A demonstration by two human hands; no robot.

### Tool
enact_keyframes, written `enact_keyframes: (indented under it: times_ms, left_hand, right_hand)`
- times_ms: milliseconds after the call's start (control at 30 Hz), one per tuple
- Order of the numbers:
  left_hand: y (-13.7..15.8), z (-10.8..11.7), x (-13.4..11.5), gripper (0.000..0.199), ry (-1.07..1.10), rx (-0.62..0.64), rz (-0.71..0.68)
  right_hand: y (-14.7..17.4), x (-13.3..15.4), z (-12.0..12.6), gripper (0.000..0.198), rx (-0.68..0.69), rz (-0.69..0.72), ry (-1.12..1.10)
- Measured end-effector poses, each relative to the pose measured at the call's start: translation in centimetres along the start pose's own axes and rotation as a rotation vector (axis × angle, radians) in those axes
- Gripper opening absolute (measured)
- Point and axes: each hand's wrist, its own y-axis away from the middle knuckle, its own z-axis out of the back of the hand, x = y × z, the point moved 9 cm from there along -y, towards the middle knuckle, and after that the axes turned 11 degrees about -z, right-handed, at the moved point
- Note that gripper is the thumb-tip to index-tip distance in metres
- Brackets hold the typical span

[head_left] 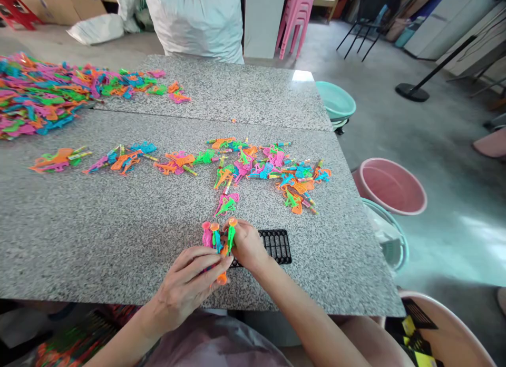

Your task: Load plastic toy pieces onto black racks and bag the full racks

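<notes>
A cluster of small bright plastic toys [216, 239], pink, blue, green and orange, stands upright over the left end of a black slotted frame [279, 245] that looks like an abacus. My left hand [184, 282] curls around the cluster from the left, fingers closed against it. On the other side, my right hand [249, 245] grips a green toy piece [231, 235] with an orange round top; its fingertips are partly hidden. Just beyond my hands lie a pink and green toy bundle [226, 203] and a larger heap of similar toys [272, 166] with patterned tubes.
A big pile of loose coloured toys [43, 93] covers the far left of the speckled stone table [118, 224]. Small bundles [126, 158] lie in a row toward it. Beyond the right edge stand a pink basin [391, 185] and a turquoise basin [336, 99]; a white sack [195, 21] is behind.
</notes>
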Motion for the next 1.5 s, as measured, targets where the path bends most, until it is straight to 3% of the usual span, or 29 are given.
enact_keyframes:
  times_ms: [233, 433, 567, 700, 800, 967, 1100, 1267, 1367, 1500]
  left_hand:
    - [-1.2, 0.4, 0.5, 0.036, 0.096, -0.01, 0.028]
    - [-1.4, 0.5, 0.7, 0.027, 0.05, 0.057, 0.018]
    - [-1.0, 0.2, 0.6, 0.03, -0.014, 0.098, 0.038]
    - [-0.7, 0.4, 0.5, 0.03, -0.015, 0.049, 0.044]
    - [-0.8, 0.7, 0.4, 0.031, -0.026, 0.001, 0.015]
    - [-1.3, 0.8, 0.2, 0.033, -0.109, 0.005, -0.014]
    - [-1.2, 0.7, -0.1, 0.037, -0.112, 0.051, -0.008]
    - [-0.4, 0.6, -0.2, 0.038, -0.089, 0.078, 0.012]
    - [-0.6, 1.0, -0.4, 0.037, -0.159, 0.069, -0.058]
    - [-1.2, 0.6, -0.8, 0.033, -0.196, 0.208, -0.196]
  right_hand:
    - [0.5, -0.9, 0.0, 0.022, -0.12, 0.002, -0.126]
    - [0.7, -0.1, -0.2, 0.016, -0.083, 0.117, -0.08]
    - [-0.3, 0.2, -0.1, 0.018, 0.036, 0.048, 0.044]
    - [-1.2, 0.6, 0.3, 0.031, 0.138, -0.049, 0.13]
    - [-1.0, 0.8, 0.6, 0.041, 0.135, -0.112, 0.149]
    - [-0.6, 0.5, 0.9, 0.028, 0.045, -0.167, 0.082]
    - [-1.2, 0.2, 1.0, 0.026, 0.072, -0.2, 0.126]
    - [-0.3, 1.0, 0.2, 0.023, 0.001, -0.11, 0.134]
    - [0.7, 0.9, 0.0, 0.02, -0.073, -0.043, 0.117]
    - [-0.9, 0.7, 1.4, 0.034, 0.026, 0.079, 0.163]
